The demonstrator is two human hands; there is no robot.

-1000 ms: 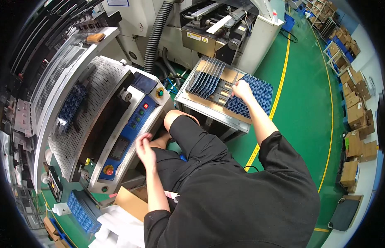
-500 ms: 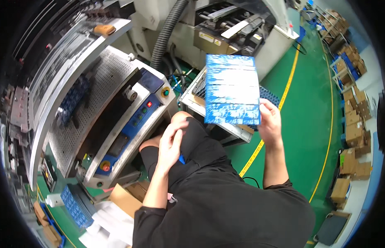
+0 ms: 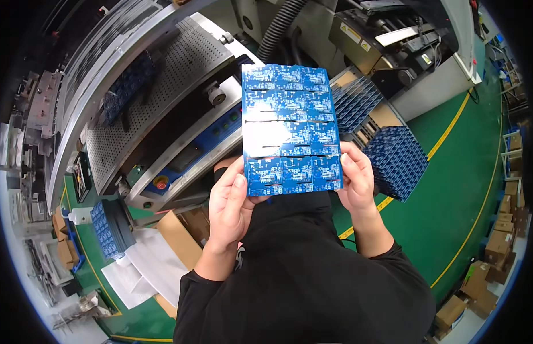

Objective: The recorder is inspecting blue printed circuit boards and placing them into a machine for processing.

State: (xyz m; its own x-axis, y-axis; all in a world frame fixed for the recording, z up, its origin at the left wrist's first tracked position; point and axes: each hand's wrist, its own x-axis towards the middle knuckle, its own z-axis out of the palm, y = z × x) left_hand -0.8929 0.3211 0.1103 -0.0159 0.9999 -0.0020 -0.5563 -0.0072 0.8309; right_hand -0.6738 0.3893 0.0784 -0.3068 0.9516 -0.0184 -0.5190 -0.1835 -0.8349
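Note:
A blue circuit board panel, divided into rows of identical small boards, is held up in front of me. Glare whitens part of its left side. My left hand pinches its lower left edge, thumb on the front. On the lower right edge, my right hand grips it the same way. To the left, on the perforated plate of a machine, lies another blue panel. Beyond my right hand are two stacks of blue panels, a nearer one and a farther one.
The machine front carries a blue control strip with a red button. A grey ridged hose runs at the back. Lower left are a cardboard box, white foam sheets and a batch of blue panels. Cartons line the right wall.
The panel has moved left and nearer, in front of my body. My left hand has come up from over my lap and taken hold of its left edge. The view has turned left.

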